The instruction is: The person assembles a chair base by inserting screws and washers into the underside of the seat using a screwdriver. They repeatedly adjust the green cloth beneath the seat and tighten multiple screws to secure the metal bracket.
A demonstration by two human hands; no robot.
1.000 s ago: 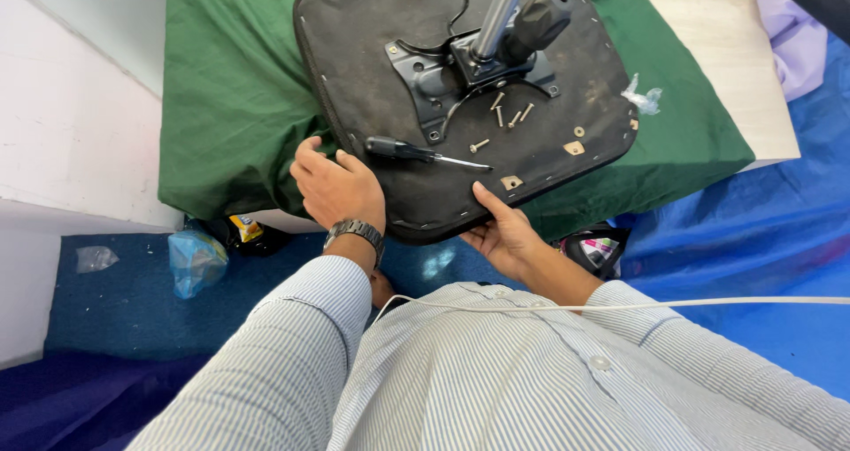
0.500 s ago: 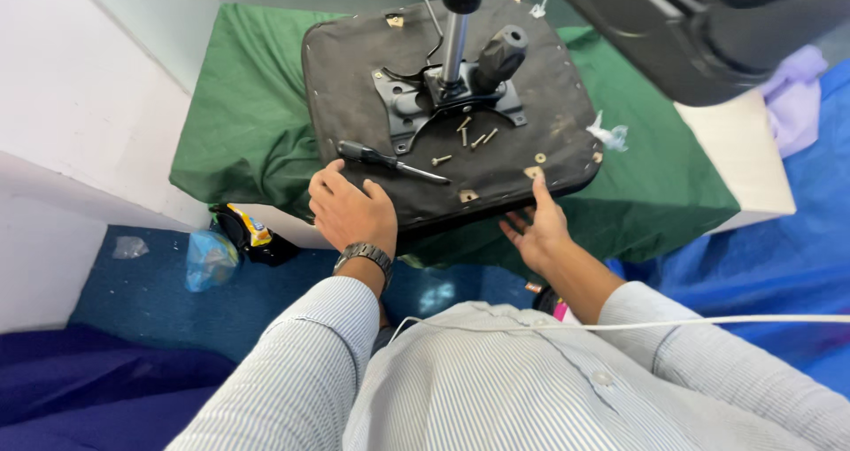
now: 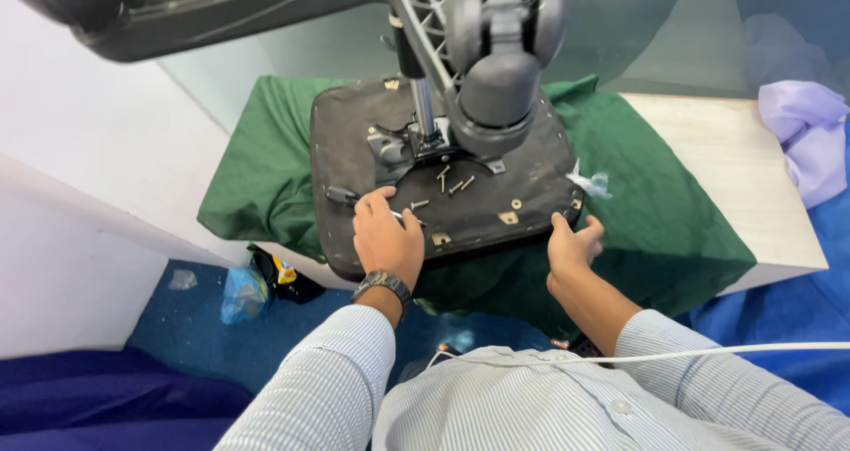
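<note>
Both hands steadied an upturned office-chair seat on a green cloth.

The left hand lay flat on the chair seat underside, fingers spread and gripping nothing, a black-handled screwdriver just beyond its fingertips. The right hand curled loosely round the seat's near edge, likely to stop it sliding. Loose screws sat further out, beyond the left fingertips (kept on the panel, no tray in view), on the green cloth.
</note>
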